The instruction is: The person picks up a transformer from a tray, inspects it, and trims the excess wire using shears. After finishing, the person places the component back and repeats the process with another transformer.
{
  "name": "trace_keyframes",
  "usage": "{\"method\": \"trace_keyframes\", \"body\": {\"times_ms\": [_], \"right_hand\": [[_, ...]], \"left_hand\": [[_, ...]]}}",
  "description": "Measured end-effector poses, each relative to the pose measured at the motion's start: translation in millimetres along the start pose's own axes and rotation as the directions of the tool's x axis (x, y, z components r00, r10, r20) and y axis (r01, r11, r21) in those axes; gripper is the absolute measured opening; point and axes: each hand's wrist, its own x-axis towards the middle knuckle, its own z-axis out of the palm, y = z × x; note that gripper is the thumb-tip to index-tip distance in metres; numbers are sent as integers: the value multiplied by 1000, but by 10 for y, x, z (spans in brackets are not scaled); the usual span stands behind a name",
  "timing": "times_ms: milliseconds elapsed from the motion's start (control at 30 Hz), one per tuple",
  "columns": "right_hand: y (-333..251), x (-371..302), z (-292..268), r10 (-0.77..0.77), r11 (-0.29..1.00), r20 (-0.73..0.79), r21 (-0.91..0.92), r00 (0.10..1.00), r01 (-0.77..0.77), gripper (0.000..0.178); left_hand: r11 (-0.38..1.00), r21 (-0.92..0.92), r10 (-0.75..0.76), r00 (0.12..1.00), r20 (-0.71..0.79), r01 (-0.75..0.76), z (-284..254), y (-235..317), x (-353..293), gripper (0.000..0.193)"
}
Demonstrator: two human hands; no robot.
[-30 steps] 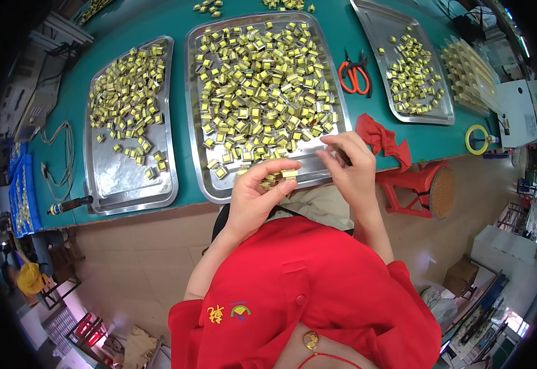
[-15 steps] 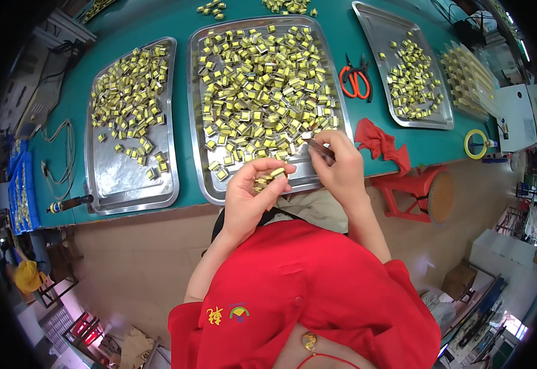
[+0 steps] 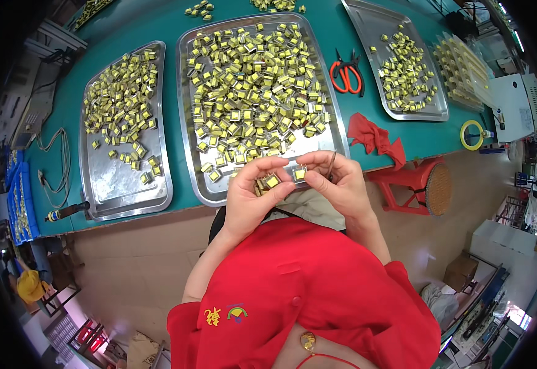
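My left hand (image 3: 248,195) is closed around several small yellow-taped transformers (image 3: 271,181), just in front of the big middle tray (image 3: 206,192). My right hand (image 3: 347,190) pinches one similar transformer (image 3: 299,174) between thumb and forefinger, close to the left fingertips. Dark metal tweezers (image 3: 332,161) are also tucked in the right fingers, pointing away from me. The middle tray carries a dense heap of the same transformers (image 3: 257,86), thinning toward its near end.
Left of it lies another metal tray (image 3: 123,195) with transformers, and a third tray (image 3: 376,55) stands far right. Red-handled pliers (image 3: 347,77), a red cloth (image 3: 374,138) and a tape roll (image 3: 471,135) are on the green table. A red stool (image 3: 404,187) stands below the edge.
My right hand has drawn back from the heap toward my left hand, now with a transformer in its fingertips. The tweezers have swung to point away. The whole view has shifted slightly.
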Motion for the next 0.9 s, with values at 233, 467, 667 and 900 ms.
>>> {"method": "trace_keyframes", "body": {"times_ms": [233,467,667,900], "right_hand": [[-31,-18,16,-22,1000,19,-19,1000,22,30],[-18,-38,10,-8,1000,8,-14,1000,8,34],[-26,-25,24,-17,999,-6,-36,1000,16,32],[-28,2,79,-166,952,-48,-269,985,147,34]], "left_hand": [[990,120,76,997,14,-77,-12,-12,-3,25],[978,171,114,993,19,-116,-20,-29,-2,25],[985,147,85,996,8,-86,-5,-4,0,25],[982,186,24,998,65,-35,-28,29,22,27]]}}
